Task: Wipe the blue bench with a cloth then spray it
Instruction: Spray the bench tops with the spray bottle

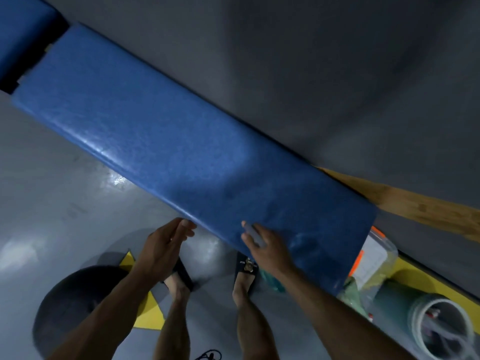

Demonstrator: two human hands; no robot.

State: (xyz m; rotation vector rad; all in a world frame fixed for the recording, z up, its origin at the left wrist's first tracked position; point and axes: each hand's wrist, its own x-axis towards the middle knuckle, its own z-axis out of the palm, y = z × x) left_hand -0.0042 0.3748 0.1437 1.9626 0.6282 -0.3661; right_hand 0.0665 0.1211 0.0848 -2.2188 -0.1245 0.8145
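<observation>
Running diagonally across the view, the blue surface (181, 141) stood over a grey floor (52, 190). The right hand (267, 242) rested on its near end, fingers curled round a pale grey object, identity unclear. The left hand (166, 240) hovered just beside the near edge, fingers straight, holding nothing. A teal cloth (270, 280) showed below the right wrist
</observation>
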